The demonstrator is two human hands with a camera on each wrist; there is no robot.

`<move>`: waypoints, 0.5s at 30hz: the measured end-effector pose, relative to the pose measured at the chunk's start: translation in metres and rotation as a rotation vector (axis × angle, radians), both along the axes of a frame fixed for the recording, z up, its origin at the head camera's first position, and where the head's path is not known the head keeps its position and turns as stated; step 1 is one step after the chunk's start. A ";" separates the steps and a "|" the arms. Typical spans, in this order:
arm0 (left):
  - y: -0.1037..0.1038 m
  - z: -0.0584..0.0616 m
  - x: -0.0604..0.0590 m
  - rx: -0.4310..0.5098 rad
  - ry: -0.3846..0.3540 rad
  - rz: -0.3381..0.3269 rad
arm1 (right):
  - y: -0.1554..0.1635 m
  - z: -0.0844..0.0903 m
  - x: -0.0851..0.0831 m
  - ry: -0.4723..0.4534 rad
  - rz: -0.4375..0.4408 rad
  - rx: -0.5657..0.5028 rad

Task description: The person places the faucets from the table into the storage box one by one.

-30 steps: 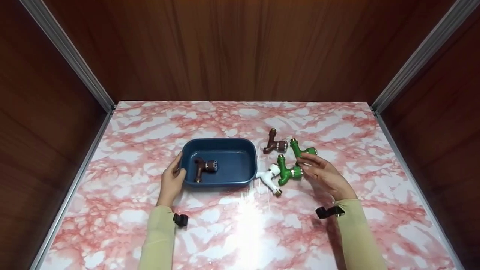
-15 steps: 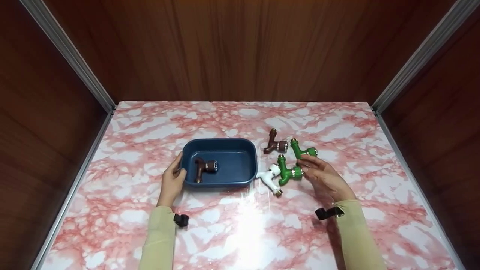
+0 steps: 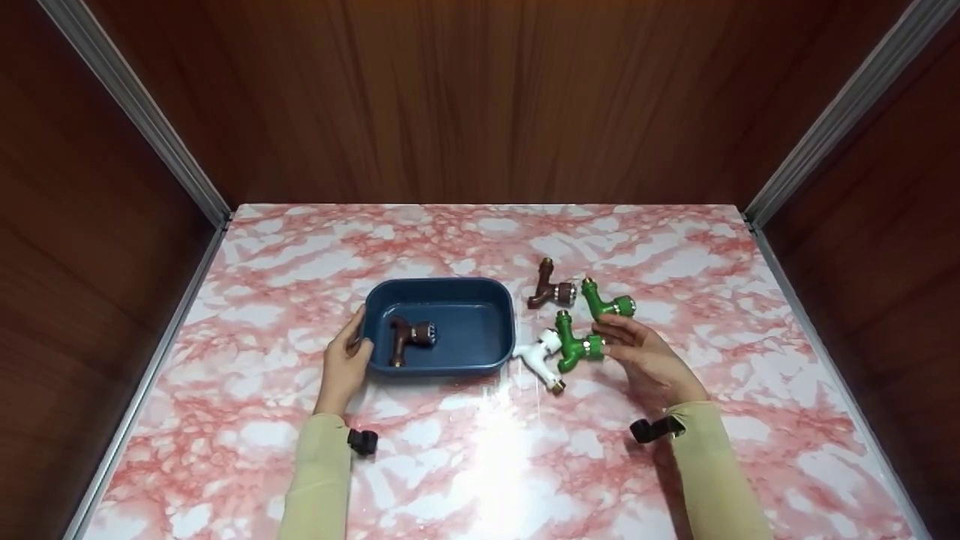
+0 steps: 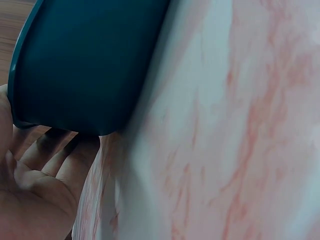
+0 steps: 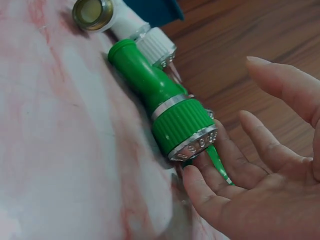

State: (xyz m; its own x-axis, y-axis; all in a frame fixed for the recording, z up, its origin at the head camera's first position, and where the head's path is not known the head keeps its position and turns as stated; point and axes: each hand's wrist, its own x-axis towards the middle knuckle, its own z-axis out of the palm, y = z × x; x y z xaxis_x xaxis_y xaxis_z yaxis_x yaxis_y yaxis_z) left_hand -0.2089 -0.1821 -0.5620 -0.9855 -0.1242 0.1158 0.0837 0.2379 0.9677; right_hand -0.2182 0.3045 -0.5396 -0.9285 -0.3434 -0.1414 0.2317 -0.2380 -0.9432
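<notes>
My left hand (image 3: 346, 371) holds the left end of a blue rectangular basin (image 3: 491, 367), fingers along its outer wall and thumb by the rim. A brown tap (image 3: 403, 341) lies inside the basin at the left. My right hand (image 3: 651, 360) is beside two green taps with its fingers loosely spread. The nearer green tap (image 3: 568, 346) has its knob close to the thumb; in the right wrist view its ribbed knob (image 5: 182, 127) overlaps the fingers. The farther green tap (image 3: 598, 301) is just beyond the fingertips, its lower part hidden by them.
Between the basin and the green taps, a white tap (image 3: 541, 358) lies at the basin's right wall. Behind it is another brown tap (image 3: 546, 289). The red-and-white marbled table (image 3: 420, 465) is enclosed by wooden panels (image 3: 480, 105) at the back and sides.
My right hand has drawn back slightly toward me, showing more of the farther green tap. The left hand, the basin and the taps stay where they were.
</notes>
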 end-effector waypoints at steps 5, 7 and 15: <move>0.005 0.021 0.010 0.005 -0.022 -0.023 | -0.004 0.000 0.003 -0.081 -0.010 -0.022; 0.007 0.031 0.014 -0.008 -0.028 -0.026 | -0.006 0.000 0.004 -0.120 -0.023 -0.022; 0.005 0.023 0.010 -0.003 -0.032 -0.024 | -0.006 -0.009 0.004 -0.011 0.019 0.045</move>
State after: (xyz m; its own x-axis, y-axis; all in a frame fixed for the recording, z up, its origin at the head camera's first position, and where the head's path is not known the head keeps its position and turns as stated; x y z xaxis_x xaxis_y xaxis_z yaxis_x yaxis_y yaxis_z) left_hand -0.1991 -0.1767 -0.5388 -0.9914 -0.0998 0.0842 0.0583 0.2386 0.9694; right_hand -0.2143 0.2986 -0.5486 -0.9202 -0.3536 -0.1678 0.2465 -0.1906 -0.9502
